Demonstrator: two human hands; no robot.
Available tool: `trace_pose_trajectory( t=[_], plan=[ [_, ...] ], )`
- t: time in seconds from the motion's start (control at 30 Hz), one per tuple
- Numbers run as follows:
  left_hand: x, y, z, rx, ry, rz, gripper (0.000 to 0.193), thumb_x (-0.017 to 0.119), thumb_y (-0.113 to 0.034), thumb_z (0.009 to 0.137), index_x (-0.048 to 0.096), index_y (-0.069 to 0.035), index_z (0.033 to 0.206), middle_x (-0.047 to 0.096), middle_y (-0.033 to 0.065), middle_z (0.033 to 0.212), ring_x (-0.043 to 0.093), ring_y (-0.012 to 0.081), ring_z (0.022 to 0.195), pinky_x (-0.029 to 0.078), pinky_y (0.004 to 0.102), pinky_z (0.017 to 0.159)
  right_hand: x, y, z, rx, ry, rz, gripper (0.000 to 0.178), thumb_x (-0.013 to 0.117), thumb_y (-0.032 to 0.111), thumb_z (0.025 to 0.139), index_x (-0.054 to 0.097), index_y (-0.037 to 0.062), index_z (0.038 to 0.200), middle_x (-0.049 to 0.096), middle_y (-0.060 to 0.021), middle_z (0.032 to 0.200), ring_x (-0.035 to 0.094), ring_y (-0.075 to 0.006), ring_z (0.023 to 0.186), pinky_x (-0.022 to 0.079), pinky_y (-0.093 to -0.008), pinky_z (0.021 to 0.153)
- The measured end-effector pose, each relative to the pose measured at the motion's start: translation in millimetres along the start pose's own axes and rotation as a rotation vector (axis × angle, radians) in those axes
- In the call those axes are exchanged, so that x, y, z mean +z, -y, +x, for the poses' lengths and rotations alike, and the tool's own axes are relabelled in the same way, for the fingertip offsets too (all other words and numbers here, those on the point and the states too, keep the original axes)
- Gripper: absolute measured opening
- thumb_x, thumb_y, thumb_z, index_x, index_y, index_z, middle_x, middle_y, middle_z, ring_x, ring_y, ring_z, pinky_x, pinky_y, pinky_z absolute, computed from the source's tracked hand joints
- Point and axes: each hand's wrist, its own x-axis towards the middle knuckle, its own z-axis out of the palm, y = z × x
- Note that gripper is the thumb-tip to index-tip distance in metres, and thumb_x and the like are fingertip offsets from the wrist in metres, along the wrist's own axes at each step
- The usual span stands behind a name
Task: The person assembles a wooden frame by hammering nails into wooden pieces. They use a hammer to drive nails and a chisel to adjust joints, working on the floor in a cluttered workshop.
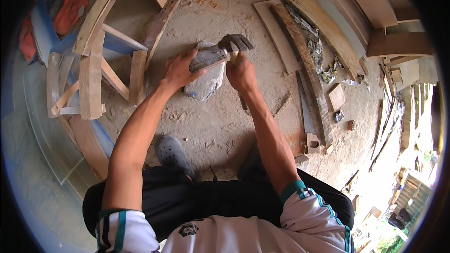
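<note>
My left hand (177,71) grips a dark grey block (205,59) with a pale lower edge; its exact kind is not clear. Beneath it a rough grey stone slab (213,84) lies on the dusty floor. In my right hand (242,72) is a claw hammer (236,43), held by the handle close under the head. The hammer's striking end meets or nearly meets the right end of the block, and its claw points right. The lower tip of the handle shows below my fist.
At the left stands a wooden frame (91,75) beside a glass sheet (54,131). Long curved-looking boards (302,47) lie at the right, with a handsaw (312,143) near their close end. More wooden pieces (372,7) are stacked far right. My grey clog (172,152) rests below the slab.
</note>
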Motion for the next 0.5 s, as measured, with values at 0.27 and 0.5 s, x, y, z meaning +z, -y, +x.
trace_pose_trajectory(
  t=[0.27, 0.5],
  plan=[
    [0, -1, 11, 0.039, -0.017, -0.031, 0.087, 0.068, -0.059, 0.078, 0.039, -0.017, 0.148, 0.057, 0.0211, 0.131, 0.053, 0.0395, 0.123, 0.036, 0.0553, 0.105, 12, -32, 5, -0.020, 0.019, -0.035, 0.038, 0.055, 0.011, 0.085, 0.050, 0.0025, 0.121, 0.065, -0.0330, 0.092, 0.063, -0.0520, 0.084, 0.051, -0.0542, 0.073],
    [-23, -2, 11, -0.063, 0.107, -0.231, 0.094, 0.074, -0.058, 0.074, 0.041, -0.010, 0.147, 0.054, 0.0221, 0.137, 0.052, 0.0363, 0.127, 0.041, 0.0409, 0.107, -9, -43, -5, 0.273, -0.044, 0.280, 0.037, 0.063, 0.017, 0.085, 0.053, -0.0028, 0.115, 0.067, -0.0260, 0.084, 0.069, -0.0386, 0.070, 0.054, -0.0469, 0.058]
  ],
)
